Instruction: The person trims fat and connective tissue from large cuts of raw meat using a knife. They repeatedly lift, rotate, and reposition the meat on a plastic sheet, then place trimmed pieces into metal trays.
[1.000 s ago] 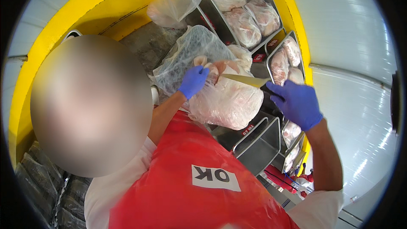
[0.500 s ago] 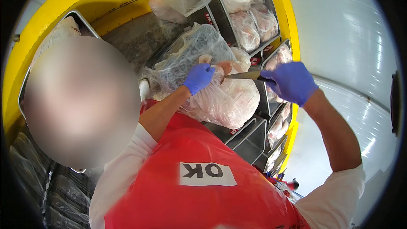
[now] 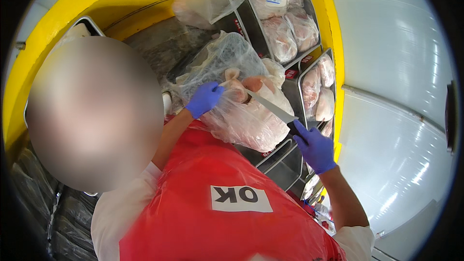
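Note:
A large pale cut of meat [image 3: 263, 116] lies in front of me, with pink cut flesh at its top. Thin clear plastic film [image 3: 217, 55] spreads around and partly over it. Gloved in blue, my left hand [image 3: 205, 99] is closed at the left edge of the flesh, its fingers pinching the film there; whether they also grip meat I cannot tell. My right hand [image 3: 316, 149], gloved too, wraps round the dark handle of a knife [image 3: 273, 104]. The blade slants up and left, its tip at the cut flesh.
Dark trays [image 3: 282, 166] stand around the meat. A tray [image 3: 261, 36] of bagged meat [image 3: 278, 38] is at the far right, another bag [image 3: 193, 12] beside it. A yellow rim [image 3: 121, 7] curves behind, with a white wall [image 3: 386, 67] to the right. A large blurred patch covers the left.
My right hand has come down and left, turning the knife from nearly level to slanting up toward the meat. My left hand has shifted slightly left and down.

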Demonstrator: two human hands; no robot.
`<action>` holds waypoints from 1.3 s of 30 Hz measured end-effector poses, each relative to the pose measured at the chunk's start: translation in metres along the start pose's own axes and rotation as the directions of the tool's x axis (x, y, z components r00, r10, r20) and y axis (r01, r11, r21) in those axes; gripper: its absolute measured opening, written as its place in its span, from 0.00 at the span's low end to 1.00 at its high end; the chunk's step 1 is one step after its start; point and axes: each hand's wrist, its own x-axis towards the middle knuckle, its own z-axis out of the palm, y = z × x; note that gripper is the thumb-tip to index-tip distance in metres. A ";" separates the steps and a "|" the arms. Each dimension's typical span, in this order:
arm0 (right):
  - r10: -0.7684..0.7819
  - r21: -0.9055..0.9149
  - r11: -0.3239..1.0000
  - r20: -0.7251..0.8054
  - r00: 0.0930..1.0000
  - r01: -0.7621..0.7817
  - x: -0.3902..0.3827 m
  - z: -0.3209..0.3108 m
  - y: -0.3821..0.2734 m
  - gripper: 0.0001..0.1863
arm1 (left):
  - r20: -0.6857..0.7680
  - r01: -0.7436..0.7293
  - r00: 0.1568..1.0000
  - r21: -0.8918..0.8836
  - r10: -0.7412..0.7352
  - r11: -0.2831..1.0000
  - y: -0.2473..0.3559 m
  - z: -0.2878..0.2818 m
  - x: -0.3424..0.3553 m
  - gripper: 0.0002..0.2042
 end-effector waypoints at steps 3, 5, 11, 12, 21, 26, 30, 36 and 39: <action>-0.003 -0.064 0.998 0.012 1.000 0.004 0.002 -0.055 -0.006 0.22 | -0.027 0.044 0.999 0.038 -0.043 0.998 -0.011 -0.012 -0.010 0.18; -0.016 -0.088 0.996 0.044 0.999 0.020 0.001 -0.067 -0.006 0.22 | -0.050 0.074 0.996 0.027 -0.072 0.997 -0.032 -0.015 -0.016 0.18; -0.038 -0.024 0.999 0.046 0.998 0.039 -0.002 -0.041 -0.010 0.22 | -0.046 0.111 0.993 0.078 -0.108 0.991 -0.074 -0.055 -0.030 0.17; -0.037 -0.014 0.999 0.042 0.998 0.038 -0.006 -0.031 -0.011 0.22 | -0.043 0.134 0.990 0.056 -0.132 0.989 -0.073 -0.058 -0.033 0.16; 0.138 0.193 0.970 0.047 0.989 -0.144 -0.062 0.012 -0.017 0.25 | 0.064 0.321 0.945 -0.013 -0.319 0.947 -0.095 -0.077 -0.046 0.14; 0.346 0.401 0.862 -0.017 0.938 -0.310 -0.115 0.059 -0.011 0.28 | 0.196 -0.129 0.980 0.487 0.035 0.864 -0.073 -0.076 -0.038 0.18; 0.408 0.429 0.846 -0.137 0.903 -0.317 -0.143 0.101 -0.023 0.29 | 0.060 -0.011 0.997 0.732 -0.049 0.681 -0.009 -0.056 -0.035 0.20; 0.508 0.477 0.764 -0.028 0.861 -0.435 -0.164 0.112 -0.039 0.30 | 0.212 -0.507 0.846 0.606 0.489 0.614 0.036 -0.013 -0.005 0.18; 0.510 0.512 0.760 -0.088 0.855 -0.401 -0.167 0.118 -0.043 0.29 | 0.460 -0.701 0.710 0.527 0.533 0.480 0.035 0.009 0.013 0.16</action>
